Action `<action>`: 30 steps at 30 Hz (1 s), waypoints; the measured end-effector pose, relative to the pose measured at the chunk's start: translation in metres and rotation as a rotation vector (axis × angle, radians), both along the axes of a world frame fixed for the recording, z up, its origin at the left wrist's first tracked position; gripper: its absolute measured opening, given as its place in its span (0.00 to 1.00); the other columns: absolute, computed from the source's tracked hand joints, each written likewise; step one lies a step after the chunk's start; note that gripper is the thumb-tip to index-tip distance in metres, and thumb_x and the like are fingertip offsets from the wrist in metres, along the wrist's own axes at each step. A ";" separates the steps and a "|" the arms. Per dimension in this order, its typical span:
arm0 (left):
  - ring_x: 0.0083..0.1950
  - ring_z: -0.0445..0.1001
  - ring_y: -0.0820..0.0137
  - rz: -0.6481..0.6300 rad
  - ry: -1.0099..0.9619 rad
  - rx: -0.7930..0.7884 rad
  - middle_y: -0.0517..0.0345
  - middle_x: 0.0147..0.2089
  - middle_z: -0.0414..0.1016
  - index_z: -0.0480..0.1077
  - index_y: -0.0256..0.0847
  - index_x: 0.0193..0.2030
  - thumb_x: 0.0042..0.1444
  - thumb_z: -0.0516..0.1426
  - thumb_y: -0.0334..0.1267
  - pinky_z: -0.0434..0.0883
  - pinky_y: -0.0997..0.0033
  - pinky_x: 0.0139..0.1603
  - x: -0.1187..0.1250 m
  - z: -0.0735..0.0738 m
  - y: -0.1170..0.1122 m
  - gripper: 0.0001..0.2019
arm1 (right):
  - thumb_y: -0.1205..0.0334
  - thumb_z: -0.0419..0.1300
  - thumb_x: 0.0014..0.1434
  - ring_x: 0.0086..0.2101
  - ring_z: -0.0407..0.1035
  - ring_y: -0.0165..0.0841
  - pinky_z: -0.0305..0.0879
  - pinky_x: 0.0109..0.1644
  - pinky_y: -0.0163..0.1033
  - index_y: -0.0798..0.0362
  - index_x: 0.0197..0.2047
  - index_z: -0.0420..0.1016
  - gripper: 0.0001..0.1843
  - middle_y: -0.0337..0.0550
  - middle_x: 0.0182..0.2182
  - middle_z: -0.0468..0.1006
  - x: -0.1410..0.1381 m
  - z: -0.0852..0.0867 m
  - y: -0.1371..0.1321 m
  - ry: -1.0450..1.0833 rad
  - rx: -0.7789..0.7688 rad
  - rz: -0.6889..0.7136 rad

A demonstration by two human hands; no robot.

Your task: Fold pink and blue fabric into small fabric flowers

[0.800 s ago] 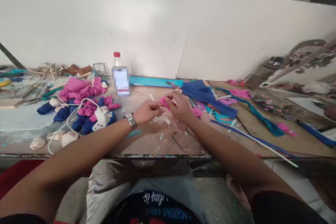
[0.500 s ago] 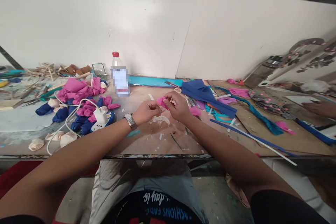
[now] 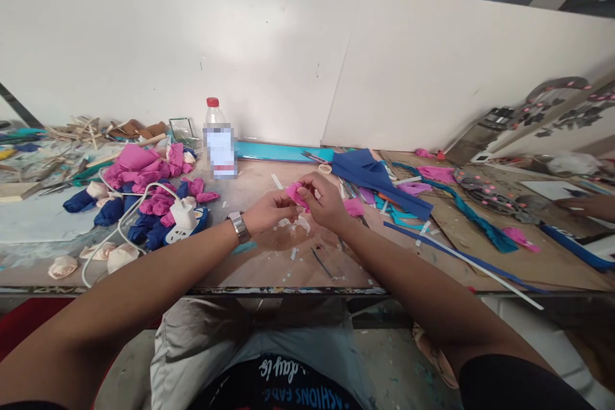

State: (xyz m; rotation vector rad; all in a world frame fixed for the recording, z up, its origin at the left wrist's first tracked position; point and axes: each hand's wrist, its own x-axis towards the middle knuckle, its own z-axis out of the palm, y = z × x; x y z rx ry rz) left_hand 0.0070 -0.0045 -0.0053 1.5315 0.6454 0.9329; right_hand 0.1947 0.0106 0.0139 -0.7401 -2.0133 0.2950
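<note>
A small piece of pink crepe paper is pinched between both hands, a little above the middle of the table. My left hand, with a metal watch on its wrist, grips it from the left with thumb and fingers closed. From the right, my right hand holds the same piece, its fingers curled round the edge. Part of the paper is hidden behind the fingers. Another pink piece lies just beyond my right wrist. Below the hands, white scraps lie on the tabletop.
Pink and blue crumpled flowers and a power strip with a white cord are on the left. A red-capped bottle stands behind. Blue sheets, scissors and a tape roll lie beyond. A co-worker's hand is far right.
Both hands still hold the pink paper; their fingers have shifted slightly on it, and more of it shows at the left. The co-worker's hand at far right has moved a little.
</note>
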 end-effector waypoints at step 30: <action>0.35 0.71 0.72 0.149 -0.091 -0.038 0.57 0.35 0.78 0.79 0.36 0.37 0.48 0.70 0.52 0.68 0.70 0.39 0.006 -0.003 -0.001 0.20 | 0.48 0.59 0.68 0.34 0.71 0.35 0.65 0.38 0.40 0.50 0.45 0.74 0.14 0.42 0.33 0.78 -0.003 -0.006 -0.002 0.058 -0.122 -0.094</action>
